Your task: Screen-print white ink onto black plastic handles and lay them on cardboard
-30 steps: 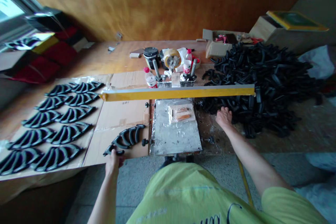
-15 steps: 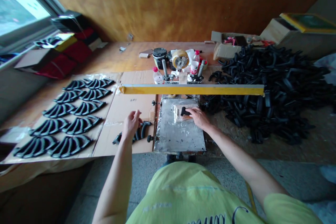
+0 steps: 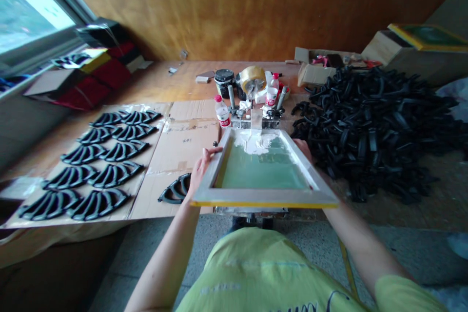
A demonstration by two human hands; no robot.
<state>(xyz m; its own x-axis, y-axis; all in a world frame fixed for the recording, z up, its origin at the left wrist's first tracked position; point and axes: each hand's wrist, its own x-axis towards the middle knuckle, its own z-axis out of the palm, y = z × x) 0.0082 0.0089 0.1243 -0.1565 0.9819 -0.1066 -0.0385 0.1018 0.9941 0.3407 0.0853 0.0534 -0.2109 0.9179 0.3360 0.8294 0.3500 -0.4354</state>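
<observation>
A screen printing frame (image 3: 263,197) with green mesh lies low and tilted over the metal base plate, hiding most of it. White ink (image 3: 256,142) is smeared at the far end of the mesh. My left hand (image 3: 201,168) grips the frame's left side, its fingertips at the rim. On the opposite side my right hand (image 3: 304,149) closes at the frame's right edge, partly hidden behind it. Left of my left wrist, a few curved black plastic parts (image 3: 175,189) rest on cardboard. The black part on the plate is hidden beneath the frame.
Fanned rows of curved black parts (image 3: 97,203) cover the cardboard at left. A large heap of black parts (image 3: 380,126) lies at right. Behind the frame stand a bottle (image 3: 222,112), an ink tub (image 3: 224,83), a tape roll (image 3: 253,77) and metal posts (image 3: 231,96).
The printing frame has swung down from nearly edge-on over the plate. My left hand has moved right to its left side; my right hand has left the black part for its right side.
</observation>
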